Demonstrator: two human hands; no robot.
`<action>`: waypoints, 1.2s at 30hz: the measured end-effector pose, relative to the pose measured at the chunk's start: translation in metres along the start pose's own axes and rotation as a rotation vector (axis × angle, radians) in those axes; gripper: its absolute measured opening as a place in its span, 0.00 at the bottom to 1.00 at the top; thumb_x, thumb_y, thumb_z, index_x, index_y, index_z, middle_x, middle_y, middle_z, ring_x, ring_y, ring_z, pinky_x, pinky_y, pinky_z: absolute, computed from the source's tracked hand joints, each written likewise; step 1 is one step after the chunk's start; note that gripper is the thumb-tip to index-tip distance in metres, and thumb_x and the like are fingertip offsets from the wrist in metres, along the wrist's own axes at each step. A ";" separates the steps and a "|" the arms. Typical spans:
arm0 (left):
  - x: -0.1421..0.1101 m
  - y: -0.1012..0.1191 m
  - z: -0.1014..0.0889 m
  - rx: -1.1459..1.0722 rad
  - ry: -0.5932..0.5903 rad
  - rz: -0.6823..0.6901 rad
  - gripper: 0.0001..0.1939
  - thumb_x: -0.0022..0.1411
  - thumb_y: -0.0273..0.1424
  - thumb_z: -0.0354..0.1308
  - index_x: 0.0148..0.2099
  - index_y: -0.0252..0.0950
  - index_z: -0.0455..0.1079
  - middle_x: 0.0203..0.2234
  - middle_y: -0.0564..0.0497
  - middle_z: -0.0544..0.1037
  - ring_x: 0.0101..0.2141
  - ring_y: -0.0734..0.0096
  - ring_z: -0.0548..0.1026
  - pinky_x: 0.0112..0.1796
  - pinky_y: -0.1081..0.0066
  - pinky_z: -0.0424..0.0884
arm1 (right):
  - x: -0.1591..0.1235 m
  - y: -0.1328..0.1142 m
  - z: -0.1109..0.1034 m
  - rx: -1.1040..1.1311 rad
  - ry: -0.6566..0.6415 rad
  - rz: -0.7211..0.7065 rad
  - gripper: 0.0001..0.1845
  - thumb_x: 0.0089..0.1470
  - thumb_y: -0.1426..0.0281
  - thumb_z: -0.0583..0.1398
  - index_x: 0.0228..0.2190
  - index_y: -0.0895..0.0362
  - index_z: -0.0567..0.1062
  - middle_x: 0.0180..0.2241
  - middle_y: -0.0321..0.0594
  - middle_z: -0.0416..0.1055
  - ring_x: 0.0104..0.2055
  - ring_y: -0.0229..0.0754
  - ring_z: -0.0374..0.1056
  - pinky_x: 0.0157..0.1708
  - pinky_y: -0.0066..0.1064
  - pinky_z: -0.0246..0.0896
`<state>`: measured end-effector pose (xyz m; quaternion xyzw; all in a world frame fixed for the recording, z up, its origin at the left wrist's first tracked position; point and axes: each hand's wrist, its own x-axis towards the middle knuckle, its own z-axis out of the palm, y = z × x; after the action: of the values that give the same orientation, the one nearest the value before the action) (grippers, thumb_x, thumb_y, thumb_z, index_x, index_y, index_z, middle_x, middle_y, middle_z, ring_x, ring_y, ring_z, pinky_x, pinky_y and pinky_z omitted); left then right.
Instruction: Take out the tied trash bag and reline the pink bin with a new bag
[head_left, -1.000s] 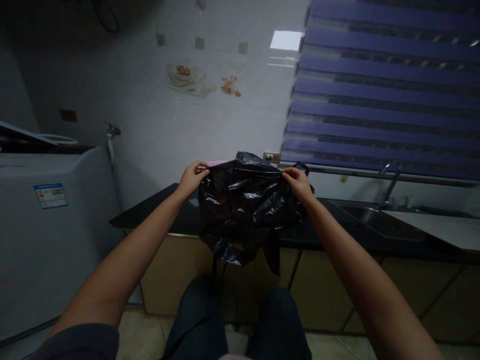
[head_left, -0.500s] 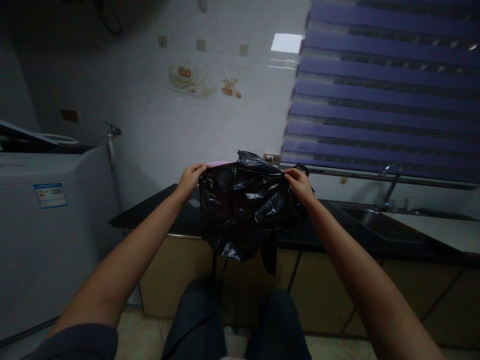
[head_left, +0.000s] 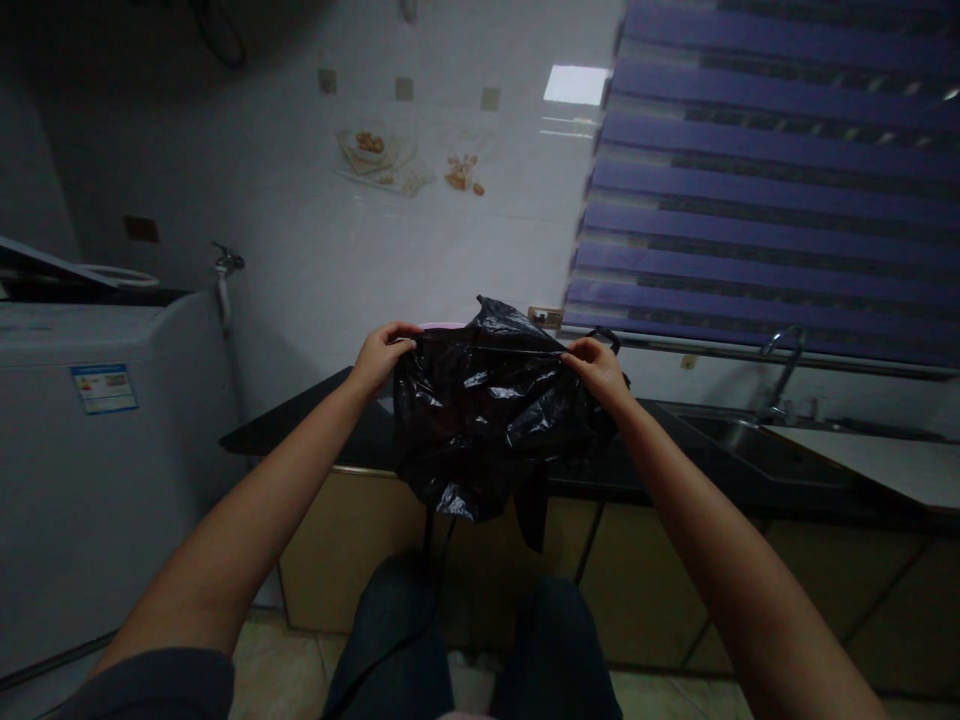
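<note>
A crumpled, shiny black plastic bag [head_left: 480, 410] hangs between my hands, its lower part in front of the counter's edge. My left hand [head_left: 382, 355] pinches the bag's upper left edge between thumb and fingers. At the upper right edge, my right hand [head_left: 596, 368] is closed in the same kind of pinch. The edge between them is stretched nearly straight, and a peak of plastic stands up behind it. Behind the bag shows a strip of something pink [head_left: 444, 325]; the bag hides the rest of it.
The black countertop [head_left: 315, 425] runs along the tiled wall. To the right are a sink [head_left: 739, 432], a faucet [head_left: 784, 370] and a pale board [head_left: 877, 460]. A washing machine [head_left: 75, 480] with a raised lid stands at the left. A wall tap [head_left: 227, 260] is near it.
Both hands keep their pinch on the black bag and have shifted only slightly. The bag's loose lower folds have swung a little to the left.
</note>
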<state>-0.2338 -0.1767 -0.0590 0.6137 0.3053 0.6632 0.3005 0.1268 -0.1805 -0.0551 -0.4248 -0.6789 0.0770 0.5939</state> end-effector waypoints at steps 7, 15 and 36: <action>0.001 0.002 -0.001 0.007 -0.001 0.027 0.12 0.40 0.26 0.61 0.33 0.36 0.72 0.29 0.52 0.75 0.34 0.67 0.72 0.40 0.66 0.68 | 0.001 0.005 -0.002 0.015 0.008 0.004 0.18 0.38 0.59 0.65 0.29 0.58 0.70 0.30 0.38 0.69 0.33 0.38 0.65 0.40 0.34 0.63; 0.001 0.003 -0.003 0.048 -0.017 0.060 0.13 0.41 0.29 0.61 0.34 0.37 0.72 0.28 0.53 0.72 0.32 0.67 0.70 0.38 0.66 0.66 | -0.001 0.003 -0.003 0.054 0.010 0.028 0.18 0.38 0.59 0.65 0.30 0.57 0.71 0.30 0.39 0.72 0.33 0.39 0.67 0.39 0.34 0.64; -0.001 0.007 -0.002 0.147 -0.038 0.066 0.14 0.44 0.30 0.60 0.36 0.35 0.75 0.26 0.52 0.73 0.32 0.65 0.71 0.37 0.67 0.66 | -0.003 -0.009 -0.004 0.032 -0.006 0.017 0.17 0.43 0.56 0.61 0.29 0.57 0.69 0.29 0.39 0.70 0.33 0.39 0.66 0.38 0.33 0.63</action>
<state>-0.2362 -0.1823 -0.0542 0.6564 0.3271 0.6366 0.2384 0.1258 -0.1893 -0.0505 -0.4209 -0.6758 0.0943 0.5977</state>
